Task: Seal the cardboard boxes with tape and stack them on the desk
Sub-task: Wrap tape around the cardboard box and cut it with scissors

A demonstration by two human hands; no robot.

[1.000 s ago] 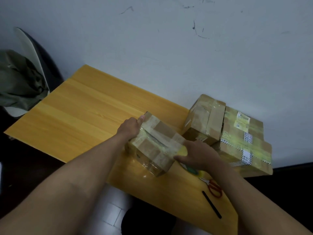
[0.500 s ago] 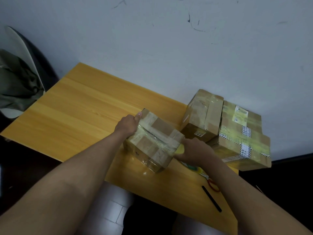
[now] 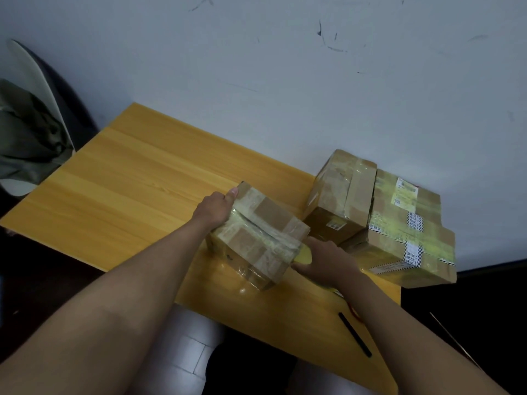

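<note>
Head view | left hand [image 3: 214, 207] grip clasps glossy taped cardboard box [image 3: 258, 236] | right hand [image 3: 328, 262] grip clutches yellow tape roll [image 3: 302, 256]

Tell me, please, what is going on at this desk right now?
A person is taping a small cardboard box on the wooden desk. The left hand holds the box's far end, while the right hand grips a yellow tape roll at its near corner. Two taped boxes sit beside it by the wall, not stacked on each other.
</note>
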